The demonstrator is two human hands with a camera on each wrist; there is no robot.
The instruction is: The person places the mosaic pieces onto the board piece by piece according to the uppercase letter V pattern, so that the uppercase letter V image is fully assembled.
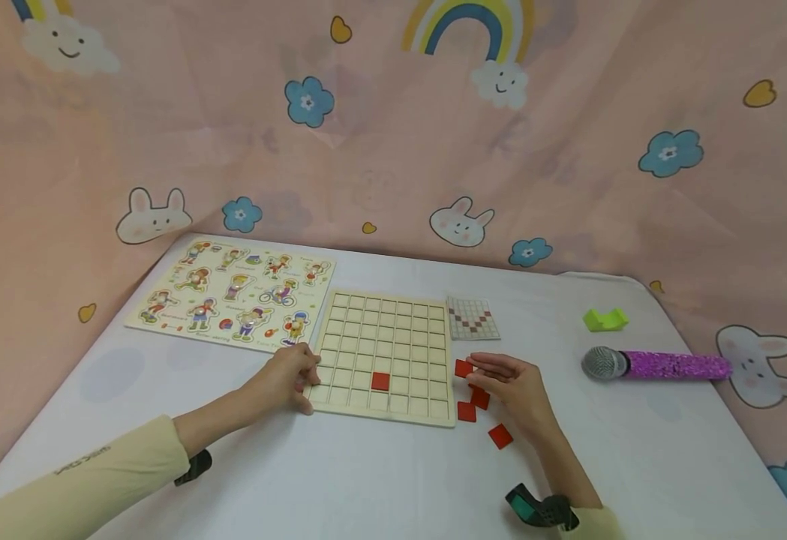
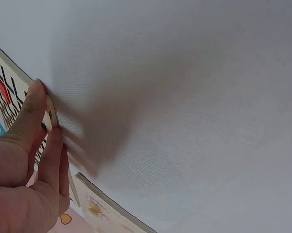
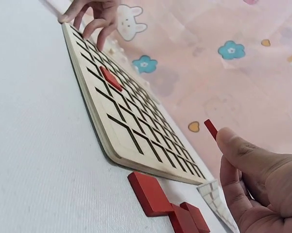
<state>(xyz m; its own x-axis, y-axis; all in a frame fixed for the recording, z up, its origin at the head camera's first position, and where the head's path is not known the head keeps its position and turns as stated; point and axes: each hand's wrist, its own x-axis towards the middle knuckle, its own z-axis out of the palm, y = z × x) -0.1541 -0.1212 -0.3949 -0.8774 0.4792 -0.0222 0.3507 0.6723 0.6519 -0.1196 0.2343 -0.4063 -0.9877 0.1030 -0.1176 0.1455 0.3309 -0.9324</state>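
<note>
My left hand point(image 1: 283, 379) grips the near left corner of a wooden grid board point(image 1: 415, 349), thumb and fingers around its edge in the left wrist view. A single red square tile point(image 1: 380, 382) sits in one of the board's cells toward the near side. To the right of the board, my right hand point(image 1: 518, 386) pinches another red tile point(image 3: 211, 129) between thumb and fingers, held above the table. Several loose red tiles point(image 3: 149, 193) lie below it, beside the board's right edge; one red tile point(image 1: 500, 436) lies nearer to me.
A picture card point(image 1: 488, 332) with a grid pattern lies at the board's far right. On the left is a puzzle board point(image 1: 214, 341) with sports figures. Farther right are a purple glittery microphone point(image 1: 673, 365) and a lime green block point(image 1: 605, 320). A pink printed cloth point(image 1: 379, 150) hangs behind.
</note>
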